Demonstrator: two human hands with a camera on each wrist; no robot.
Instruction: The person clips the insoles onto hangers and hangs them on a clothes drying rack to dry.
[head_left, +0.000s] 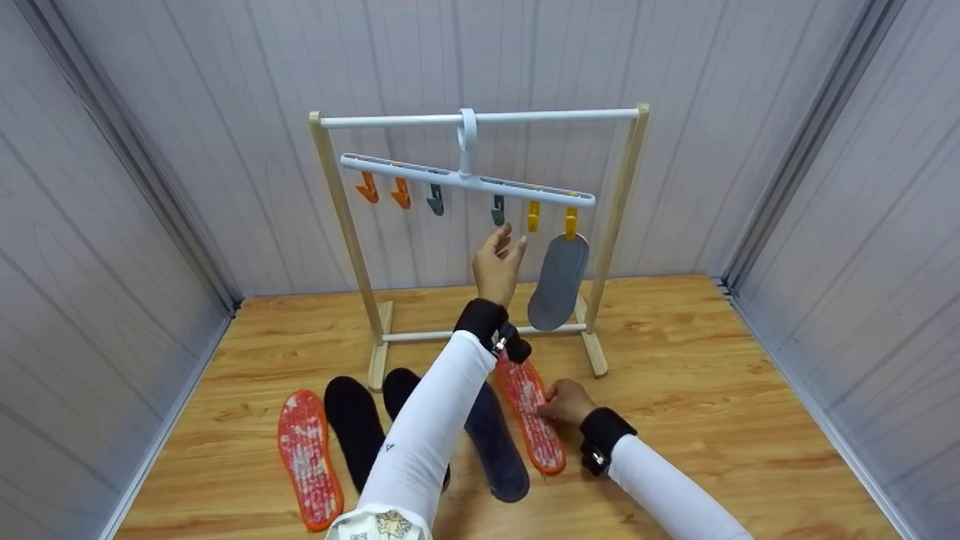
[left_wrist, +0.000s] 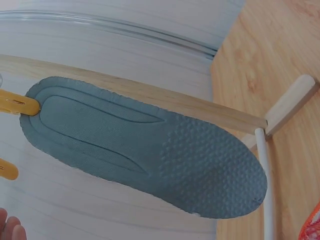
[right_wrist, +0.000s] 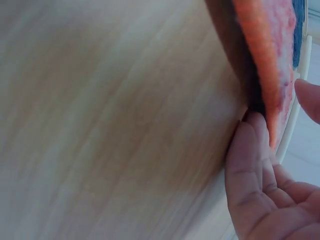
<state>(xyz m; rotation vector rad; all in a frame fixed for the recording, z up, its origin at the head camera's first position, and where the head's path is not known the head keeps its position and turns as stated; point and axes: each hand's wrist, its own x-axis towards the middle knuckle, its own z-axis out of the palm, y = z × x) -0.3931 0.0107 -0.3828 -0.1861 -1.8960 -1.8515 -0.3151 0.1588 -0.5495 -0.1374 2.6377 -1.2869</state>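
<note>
My left hand (head_left: 499,270) is raised at the hanger, fingertips just under a dark green clip (head_left: 498,210) and thumb apart, holding nothing. To its right a grey insole (head_left: 559,281) hangs heel up from the end yellow clip (head_left: 571,223); the left wrist view shows its dimpled forefoot. Down on the wooden surface, my right hand (head_left: 570,403) touches the right edge of a red-and-white insole (head_left: 532,420) with an orange rim. In the right wrist view its fingers (right_wrist: 247,155) tuck at the rim (right_wrist: 260,55), while the thumb stands off above it.
A white clip hanger (head_left: 465,178) hangs tilted, right end lower, on a wooden rack (head_left: 352,247). Orange clips (head_left: 401,193) hang at its left. Another red insole (head_left: 309,457), black insoles (head_left: 352,427) and a dark blue insole (head_left: 495,450) lie in front, partly behind my left sleeve.
</note>
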